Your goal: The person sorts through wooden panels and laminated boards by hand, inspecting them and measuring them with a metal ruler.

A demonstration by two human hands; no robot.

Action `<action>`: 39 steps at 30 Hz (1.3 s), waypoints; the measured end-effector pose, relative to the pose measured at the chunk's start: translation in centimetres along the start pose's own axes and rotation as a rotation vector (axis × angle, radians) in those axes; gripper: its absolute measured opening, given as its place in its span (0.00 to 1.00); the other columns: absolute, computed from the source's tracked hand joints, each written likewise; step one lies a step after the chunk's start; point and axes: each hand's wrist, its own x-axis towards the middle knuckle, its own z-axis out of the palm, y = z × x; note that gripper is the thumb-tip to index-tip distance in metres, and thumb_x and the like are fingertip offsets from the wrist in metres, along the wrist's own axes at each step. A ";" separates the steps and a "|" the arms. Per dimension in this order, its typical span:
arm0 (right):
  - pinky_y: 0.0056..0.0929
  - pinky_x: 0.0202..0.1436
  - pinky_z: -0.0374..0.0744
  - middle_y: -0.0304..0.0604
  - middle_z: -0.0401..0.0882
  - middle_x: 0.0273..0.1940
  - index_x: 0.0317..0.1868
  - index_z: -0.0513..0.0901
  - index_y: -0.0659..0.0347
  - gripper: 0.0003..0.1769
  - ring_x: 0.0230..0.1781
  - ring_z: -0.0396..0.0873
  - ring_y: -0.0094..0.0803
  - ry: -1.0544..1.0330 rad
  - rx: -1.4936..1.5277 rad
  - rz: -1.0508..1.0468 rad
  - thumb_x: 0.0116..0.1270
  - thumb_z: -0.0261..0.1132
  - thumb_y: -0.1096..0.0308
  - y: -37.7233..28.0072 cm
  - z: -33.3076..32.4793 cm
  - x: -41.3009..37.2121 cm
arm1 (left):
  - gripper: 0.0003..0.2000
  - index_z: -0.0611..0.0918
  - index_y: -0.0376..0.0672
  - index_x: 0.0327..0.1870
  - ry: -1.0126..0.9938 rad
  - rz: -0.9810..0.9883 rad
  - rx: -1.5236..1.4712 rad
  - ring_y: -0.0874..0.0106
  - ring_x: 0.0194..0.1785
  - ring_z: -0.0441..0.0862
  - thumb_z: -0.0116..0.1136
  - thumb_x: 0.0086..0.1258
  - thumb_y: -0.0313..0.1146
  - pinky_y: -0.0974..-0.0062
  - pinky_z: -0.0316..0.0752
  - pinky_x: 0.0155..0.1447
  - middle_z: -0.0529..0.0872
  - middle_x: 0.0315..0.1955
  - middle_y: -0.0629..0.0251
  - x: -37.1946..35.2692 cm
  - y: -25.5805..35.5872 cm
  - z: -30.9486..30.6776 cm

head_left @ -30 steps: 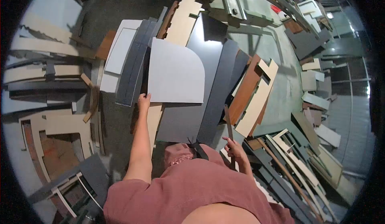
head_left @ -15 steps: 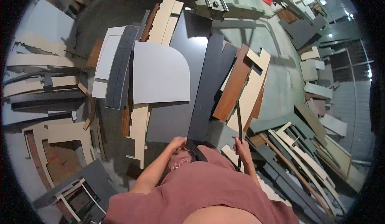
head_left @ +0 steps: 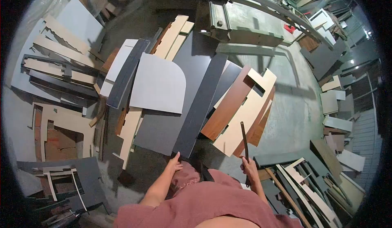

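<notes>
My left hand (head_left: 176, 163) is closed at the near left corner of a long dark grey board (head_left: 201, 102), which slants away from me over a wider grey panel (head_left: 157, 132). My right hand (head_left: 249, 169) is wrapped round a thin, dark, flat bar (head_left: 245, 140). The bar points up and away, with a small hole at its far end. A white panel with one rounded corner (head_left: 158, 83) lies left of the dark board. To its right are a brown wood-grain board (head_left: 228, 105) and a cream cut-out board (head_left: 245, 116).
Cream offcuts (head_left: 131, 134) and another dark board (head_left: 129, 71) lie left of the pile. A cream frame-shaped offcut (head_left: 67, 116) is farther left. Stacked strips (head_left: 304, 187) lie at lower right. A metal rail machine (head_left: 245, 34) stands at the back.
The near end of the dark board has swung left, with my left hand at its corner. My right hand still holds the bar, now slightly more tilted. The whole view has shifted.
</notes>
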 end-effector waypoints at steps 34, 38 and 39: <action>0.20 0.16 0.60 0.34 0.67 0.17 0.47 0.74 0.62 0.17 0.15 0.62 0.19 -0.161 -0.094 -0.248 0.68 0.50 0.58 -0.6 -3.2 0.2 | 0.26 0.75 0.39 0.41 -0.468 0.464 -0.445 0.64 0.27 0.78 0.65 0.51 0.51 0.65 0.80 0.34 0.79 0.30 0.60 -8.4 -0.2 6.5; 0.21 0.16 0.62 0.33 0.67 0.16 0.45 0.76 0.58 0.15 0.14 0.63 0.20 -0.116 -0.098 -0.235 0.67 0.51 0.58 -0.3 -3.2 0.6 | 0.23 0.75 0.41 0.41 -0.467 0.527 -0.501 0.66 0.28 0.79 0.64 0.52 0.48 0.66 0.80 0.35 0.80 0.31 0.63 -9.9 -0.8 8.3; 0.21 0.16 0.62 0.33 0.67 0.16 0.45 0.76 0.58 0.15 0.14 0.63 0.20 -0.124 -0.095 -0.232 0.67 0.51 0.58 -0.2 -3.1 0.9 | 0.22 0.75 0.41 0.41 -0.462 0.511 -0.528 0.66 0.29 0.79 0.64 0.53 0.48 0.66 0.80 0.35 0.80 0.31 0.63 -11.0 -0.8 9.1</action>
